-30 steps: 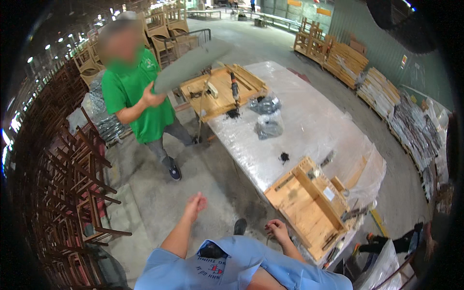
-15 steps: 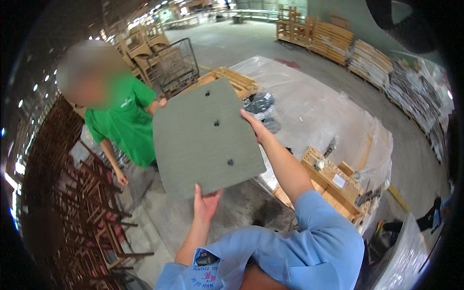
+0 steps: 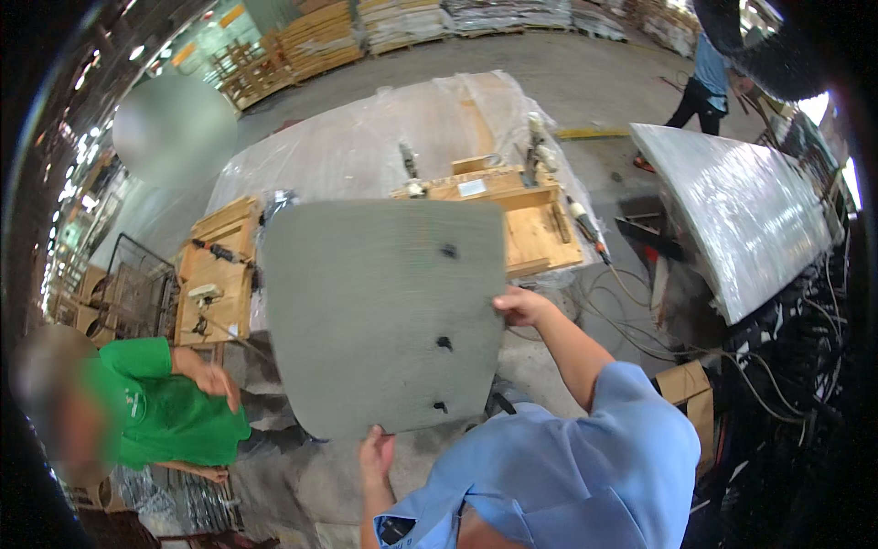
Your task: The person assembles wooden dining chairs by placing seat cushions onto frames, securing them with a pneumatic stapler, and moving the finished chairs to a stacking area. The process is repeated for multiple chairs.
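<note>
The left hand (image 3: 376, 455) has fingers clamped on the near edge of the panel (image 3: 366, 320), the right hand (image 3: 521, 306) on its right; the table (image 3: 366, 142) stands far.

Place: woodworking-type workshop or factory hall | worktop (image 3: 338, 151) covered in clear plastic | open wooden box (image 3: 515, 199) at its near edge | power driver (image 3: 215, 249) on a wooden tray (image 3: 192, 311) | cables (image 3: 637, 297) looping over concrete floor (image 3: 594, 96) | board stacks (image 3: 320, 41) beyond | wire cart (image 3: 137, 274) at left
</note>
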### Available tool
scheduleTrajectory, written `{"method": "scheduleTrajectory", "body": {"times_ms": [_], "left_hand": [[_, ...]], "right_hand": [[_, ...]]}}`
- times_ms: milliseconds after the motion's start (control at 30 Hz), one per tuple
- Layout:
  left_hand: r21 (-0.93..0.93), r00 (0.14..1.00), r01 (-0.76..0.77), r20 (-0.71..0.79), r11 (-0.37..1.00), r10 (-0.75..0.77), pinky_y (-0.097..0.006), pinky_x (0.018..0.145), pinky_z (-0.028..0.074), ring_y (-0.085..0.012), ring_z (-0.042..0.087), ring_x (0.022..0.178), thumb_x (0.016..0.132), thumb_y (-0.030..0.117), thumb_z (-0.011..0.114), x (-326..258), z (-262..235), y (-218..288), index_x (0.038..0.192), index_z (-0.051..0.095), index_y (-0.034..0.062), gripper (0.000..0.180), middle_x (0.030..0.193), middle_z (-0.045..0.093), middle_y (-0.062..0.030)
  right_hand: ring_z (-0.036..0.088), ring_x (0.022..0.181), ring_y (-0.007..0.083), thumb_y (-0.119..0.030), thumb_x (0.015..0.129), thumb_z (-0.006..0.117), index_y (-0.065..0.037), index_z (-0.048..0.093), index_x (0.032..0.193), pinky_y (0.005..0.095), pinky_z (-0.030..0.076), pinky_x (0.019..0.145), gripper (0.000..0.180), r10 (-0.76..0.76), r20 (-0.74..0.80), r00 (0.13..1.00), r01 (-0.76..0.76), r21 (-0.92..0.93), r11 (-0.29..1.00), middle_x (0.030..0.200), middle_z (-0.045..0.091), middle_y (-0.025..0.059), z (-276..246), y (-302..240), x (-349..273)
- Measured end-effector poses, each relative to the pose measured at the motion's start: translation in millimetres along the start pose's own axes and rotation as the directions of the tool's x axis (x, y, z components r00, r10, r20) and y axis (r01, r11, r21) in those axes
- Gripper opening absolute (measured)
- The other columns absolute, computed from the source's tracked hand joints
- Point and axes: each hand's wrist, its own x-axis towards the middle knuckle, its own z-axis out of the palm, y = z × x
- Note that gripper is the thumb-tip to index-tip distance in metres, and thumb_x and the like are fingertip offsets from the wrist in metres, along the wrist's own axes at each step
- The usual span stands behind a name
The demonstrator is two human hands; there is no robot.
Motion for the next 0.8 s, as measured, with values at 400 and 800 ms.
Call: {"method": "scheduleTrajectory", "body": {"times_ms": [400, 800], "left_hand": [[0.503, 0.882, 0.351, 0.106, 0.790, -0.459, -0.047, 0.108, 0.046, -0.0281, 0.054, 0.131, 0.097, 0.027, 0.070, 178.1, 144.7, 7.0, 0.147, 0.043, 0.0043, 0.062, 0.141, 0.057, -0.0111], [0.621, 0.911, 0.278, 0.071, 0.733, -0.406, -0.046, 0.113, 0.038, -0.0254, 0.039, 0.143, 0.104, 0.032, 0.058, 294.3, 232.3, -6.6, 0.162, 0.021, 0.0163, 0.072, 0.162, 0.032, -0.0059]], "right_hand": [[0.046, 0.138, 0.0379, -0.023, 0.092, 0.074, -0.004, 0.040, 0.149, 0.0608, 0.038, 0.111, 0.069, -0.036, -0.481, 0.876, 0.274, 0.433, 0.859, 0.147, 0.051, 0.0168, -7.9, 147.9, -161.8], [0.043, 0.141, 0.0364, -0.042, 0.097, 0.067, -0.009, 0.032, 0.152, 0.0613, 0.038, 0.112, 0.073, 0.022, -0.538, 0.843, 0.311, 0.520, 0.795, 0.154, 0.042, 0.0144, -46.3, 13.3, -20.2]]}}
